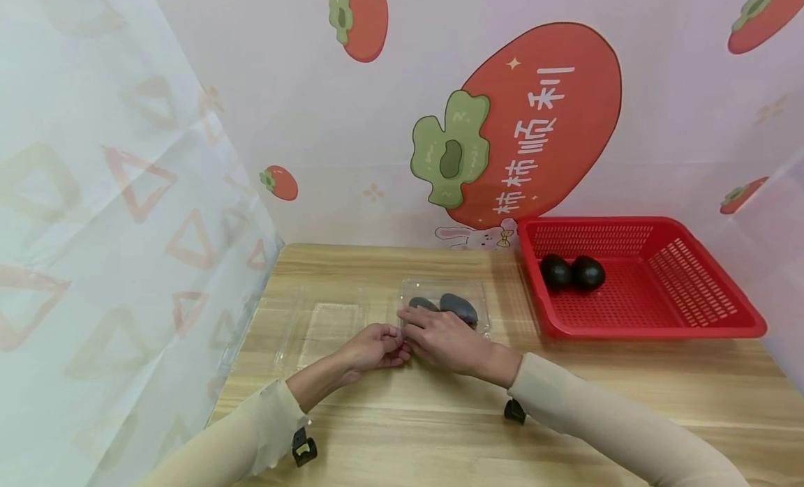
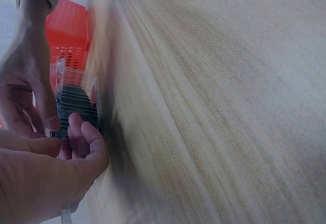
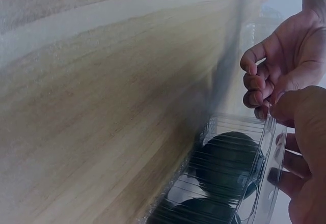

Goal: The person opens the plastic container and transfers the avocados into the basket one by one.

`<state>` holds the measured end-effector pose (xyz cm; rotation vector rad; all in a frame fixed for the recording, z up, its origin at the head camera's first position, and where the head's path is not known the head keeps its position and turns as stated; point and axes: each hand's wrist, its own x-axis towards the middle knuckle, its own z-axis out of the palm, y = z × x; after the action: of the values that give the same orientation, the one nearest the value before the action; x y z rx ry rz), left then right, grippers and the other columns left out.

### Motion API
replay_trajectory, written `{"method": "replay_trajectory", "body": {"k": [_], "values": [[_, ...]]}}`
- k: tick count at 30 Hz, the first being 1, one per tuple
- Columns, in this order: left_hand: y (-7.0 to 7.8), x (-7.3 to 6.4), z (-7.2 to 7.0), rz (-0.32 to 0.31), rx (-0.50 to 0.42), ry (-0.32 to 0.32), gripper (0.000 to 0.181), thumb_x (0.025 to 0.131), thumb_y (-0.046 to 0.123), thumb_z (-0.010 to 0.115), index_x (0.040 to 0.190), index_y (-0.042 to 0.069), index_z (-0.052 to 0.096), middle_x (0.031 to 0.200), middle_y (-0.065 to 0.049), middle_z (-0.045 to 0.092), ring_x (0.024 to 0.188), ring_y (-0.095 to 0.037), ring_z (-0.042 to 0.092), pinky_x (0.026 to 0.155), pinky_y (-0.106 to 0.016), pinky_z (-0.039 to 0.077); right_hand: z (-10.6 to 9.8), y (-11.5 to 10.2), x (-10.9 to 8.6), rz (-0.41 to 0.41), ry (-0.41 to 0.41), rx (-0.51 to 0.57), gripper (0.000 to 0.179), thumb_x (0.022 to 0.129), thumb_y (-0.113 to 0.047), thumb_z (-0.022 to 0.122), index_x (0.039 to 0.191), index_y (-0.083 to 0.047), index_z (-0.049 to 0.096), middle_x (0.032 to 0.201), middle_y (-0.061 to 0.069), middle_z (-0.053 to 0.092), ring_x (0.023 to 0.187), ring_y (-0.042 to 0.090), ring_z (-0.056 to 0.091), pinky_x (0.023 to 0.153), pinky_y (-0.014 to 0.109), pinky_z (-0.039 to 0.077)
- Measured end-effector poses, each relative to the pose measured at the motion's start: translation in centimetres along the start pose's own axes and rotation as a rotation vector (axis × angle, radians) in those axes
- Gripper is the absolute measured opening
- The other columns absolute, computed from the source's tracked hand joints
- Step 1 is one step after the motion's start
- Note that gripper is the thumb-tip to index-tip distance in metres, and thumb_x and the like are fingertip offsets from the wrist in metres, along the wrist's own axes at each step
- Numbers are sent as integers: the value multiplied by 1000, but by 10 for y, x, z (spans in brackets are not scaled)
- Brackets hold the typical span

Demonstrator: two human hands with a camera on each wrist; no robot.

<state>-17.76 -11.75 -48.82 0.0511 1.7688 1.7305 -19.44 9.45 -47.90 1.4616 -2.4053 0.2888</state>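
Observation:
A clear plastic clamshell box (image 1: 442,285) sits on the table with two dark avocados (image 1: 458,309) inside. In the right wrist view its ribbed side covers the dark green fruit (image 3: 229,163). My left hand (image 1: 375,349) pinches the box's near left corner between thumb and curled fingers. From above, my right hand (image 1: 449,339) holds the left rim, thumb near the corner and fingers along the edge. The two hands' fingertips meet at that corner and hide part of it.
Left of the hands, a second clear plastic box (image 1: 326,312) lies on the wooden table (image 1: 414,431). A red plastic basket (image 1: 653,330) stands at the right, with two dark avocados (image 1: 587,273) in its left end. A printed sheet (image 1: 352,124) hangs behind the table.

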Motion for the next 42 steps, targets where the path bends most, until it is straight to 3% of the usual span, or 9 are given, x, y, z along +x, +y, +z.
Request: {"method": "replay_trajectory", "body": {"k": [8, 21, 26, 29, 42], "values": [[0, -2, 0, -2, -7, 4, 21, 110, -3, 41, 116, -12, 58, 106, -12, 65, 93, -17, 65, 93, -34, 58, 0, -1, 2, -23, 22, -14, 4, 98, -14, 75, 97, -10, 75, 134, 20, 71, 127, 31, 69, 94, 40, 61], [1, -1, 3, -9, -21, 48, 14, 108, -3, 43, 111, -6, 57, 105, -10, 63, 95, -18, 64, 89, -32, 57, 7, -4, 6, -81, 89, -133, 17, 88, -20, 86, 86, -8, 75, 124, 20, 75, 115, 30, 75, 86, 38, 63], [0, 1, 4, -8, -34, 58, 13, 107, -5, 43, 106, -3, 56, 102, -9, 61, 92, -18, 62, 87, -31, 57, 7, -4, 7, -89, 86, -150, 17, 89, -18, 85, 96, -5, 79, 123, 20, 76, 114, 30, 75, 89, 37, 62], [1, 2, 4, -7, -30, 64, 14, 106, -5, 43, 104, -2, 56, 99, -9, 61, 90, -18, 62, 86, -30, 57, 8, -4, 8, -87, 93, -140, 20, 88, -15, 84, 104, -2, 80, 122, 19, 76, 114, 30, 75, 91, 37, 62], [3, 1, 5, -12, 4, 79, 16, 107, -3, 41, 98, 0, 54, 95, -9, 61, 85, -17, 62, 80, -28, 55, 11, -4, 5, -43, 152, -17, 18, 87, -10, 83, 103, -2, 79, 121, 18, 77, 115, 33, 74, 91, 40, 62]]}}
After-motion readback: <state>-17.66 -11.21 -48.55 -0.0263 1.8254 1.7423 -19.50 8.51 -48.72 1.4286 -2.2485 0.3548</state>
